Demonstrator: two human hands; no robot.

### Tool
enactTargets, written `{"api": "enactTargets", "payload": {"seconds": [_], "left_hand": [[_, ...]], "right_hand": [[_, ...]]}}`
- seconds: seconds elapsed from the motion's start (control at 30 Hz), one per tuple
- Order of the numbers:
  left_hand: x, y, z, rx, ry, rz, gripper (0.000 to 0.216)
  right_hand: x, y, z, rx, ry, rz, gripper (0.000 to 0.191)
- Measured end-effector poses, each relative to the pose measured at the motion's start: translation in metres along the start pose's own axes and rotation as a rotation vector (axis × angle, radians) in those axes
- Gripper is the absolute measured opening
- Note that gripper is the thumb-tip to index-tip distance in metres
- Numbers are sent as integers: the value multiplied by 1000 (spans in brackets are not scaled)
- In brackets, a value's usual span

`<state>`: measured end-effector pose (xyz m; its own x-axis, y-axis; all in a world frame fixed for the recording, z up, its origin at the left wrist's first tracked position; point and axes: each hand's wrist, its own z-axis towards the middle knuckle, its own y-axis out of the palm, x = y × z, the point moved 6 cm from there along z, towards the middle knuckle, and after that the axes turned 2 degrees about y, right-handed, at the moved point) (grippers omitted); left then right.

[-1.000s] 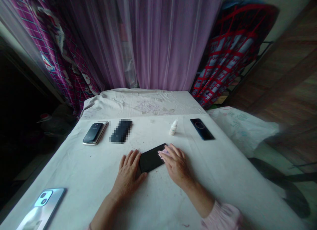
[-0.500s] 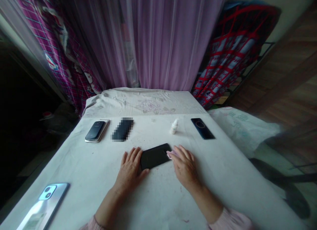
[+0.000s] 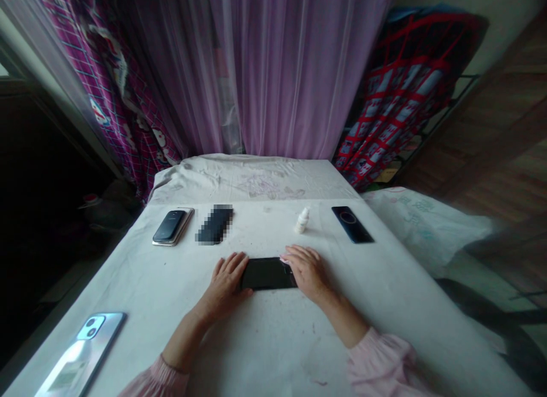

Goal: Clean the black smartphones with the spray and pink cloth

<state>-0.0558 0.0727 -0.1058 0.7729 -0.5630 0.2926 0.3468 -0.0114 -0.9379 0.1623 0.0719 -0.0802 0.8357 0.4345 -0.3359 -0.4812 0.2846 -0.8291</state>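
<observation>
A black smartphone [image 3: 267,273] lies flat, screen up, on the white-covered table in front of me. My left hand [image 3: 228,277] grips its left end, with the thumb at the near edge and the fingers at the far edge. Over the right end of the screen rests my right hand [image 3: 308,271], its fingers bent around a small pink cloth [image 3: 284,260]. Most of that cloth is hidden under the fingers. Beyond the right hand stands a small white bottle [image 3: 302,221] with a pointed nozzle.
A dark phone [image 3: 352,225] lies at the right. Back left are a phone [image 3: 170,226] stacked on another flat item and a pixelated dark object [image 3: 215,225]. A silvery phone [image 3: 83,354] lies near left. Curtains [image 3: 294,72] hang behind the table [image 3: 273,351].
The black phone has turned from a slant to nearly level with the table's front edge. My right hand and the cloth have moved left, further over the screen.
</observation>
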Motion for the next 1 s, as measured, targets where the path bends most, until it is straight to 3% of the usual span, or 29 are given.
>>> {"api": "enactTargets", "payload": {"seconds": [0.1,0.23,0.37,0.47,0.53,0.63,0.7,1.0], "left_hand": [[-13,-3,6,95,-9,-24,67],[-18,-13,7,278,-115,-8,47],[5,-22,5,298,-155,-24,26],[29,-20,-2,248,-150,-45,26],[43,-14,-13,257,-168,-6,39],[59,2,-29,278,-163,102,83],[65,11,-34,266,-155,137,96],[64,17,-27,215,-168,126,109]], "right_hand": [[2,-7,2,-12,-15,33,33],[-20,-21,-19,-4,-61,80,29],[-44,-26,-48,-46,-138,156,26],[-49,-25,-54,-31,-141,154,29],[-51,-21,-52,-25,-129,124,30],[-54,-13,-43,-60,-148,73,29],[-53,-7,-34,-69,-148,44,29],[-24,25,29,-33,35,-63,31]]}}
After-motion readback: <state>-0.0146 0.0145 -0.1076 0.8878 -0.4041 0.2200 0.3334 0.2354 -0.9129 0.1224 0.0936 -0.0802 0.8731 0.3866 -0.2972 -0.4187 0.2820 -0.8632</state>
